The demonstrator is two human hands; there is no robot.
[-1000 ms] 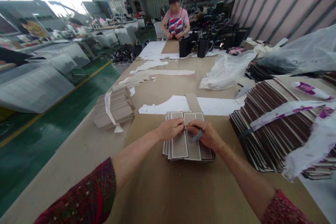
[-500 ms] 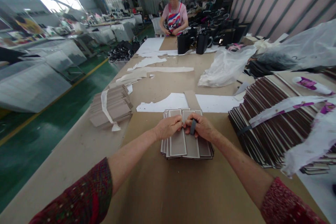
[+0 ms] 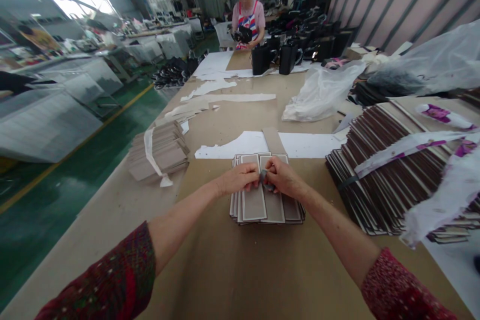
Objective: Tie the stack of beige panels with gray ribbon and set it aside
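A stack of grey cards with pale borders [image 3: 262,205] lies on the brown table [image 3: 240,270] in front of me. Both my hands meet above its far half. My left hand [image 3: 240,180] is closed in a pinch, fingertips against those of my right hand [image 3: 282,180]. Between the two sets of fingers sits a small grey strip [image 3: 264,178], gripped by the right hand and touched by the left. How much of the strip is hidden I cannot tell.
A bundle of grey cards tied with white tape [image 3: 159,152] lies at left. A large fanned pile of dark cards [image 3: 390,175] fills the right. White paper scraps [image 3: 240,144], a plastic bag [image 3: 318,95] and black bags [image 3: 275,57] lie beyond; a person [image 3: 245,10] works at the far end.
My hands have drawn closer together over the stack. The grey strip, earlier hanging from my right fingers, is now bunched between both hands. The far person has lifted a dark item.
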